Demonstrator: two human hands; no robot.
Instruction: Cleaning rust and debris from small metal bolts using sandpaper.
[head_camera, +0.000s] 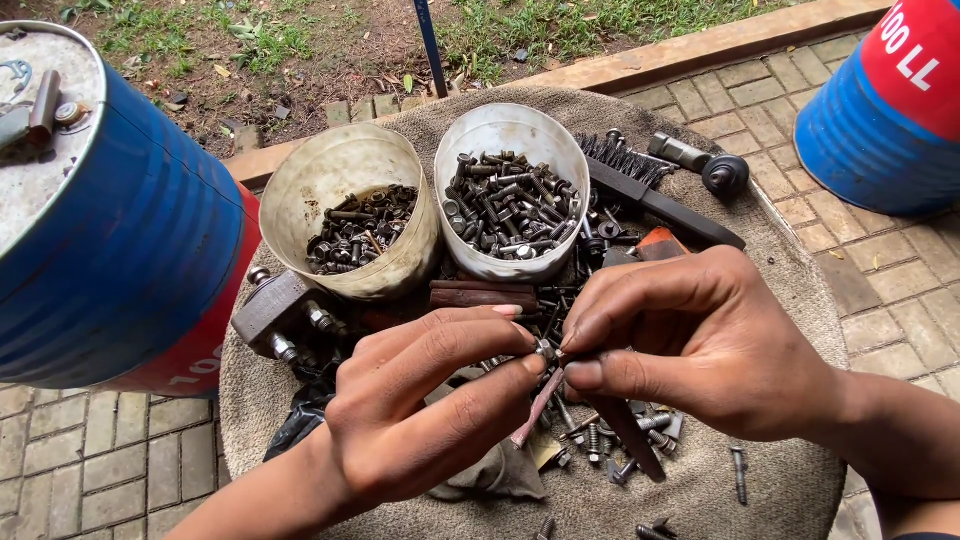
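Note:
My left hand (425, 405) and my right hand (690, 345) meet above a sacking-covered round surface (800, 300). Between the fingertips of both hands sits a small metal nut (546, 350). A dark bolt shank seems to run from it under my right thumb, though I cannot see it clearly. Below the hands lie several loose bolts (650, 425), screws and rusty strips. Two cut white plastic tubs stand behind: the left tub (345, 170) holds dark bolts and nuts, the right tub (510, 135) is fuller with bolts.
A blue and red steel drum (120, 240) stands at the left, another drum (885, 110) at the top right. A black wire brush (650, 190) and a metal clamp block (275, 310) lie beside the tubs. Brick paving surrounds the surface, with grass and soil beyond.

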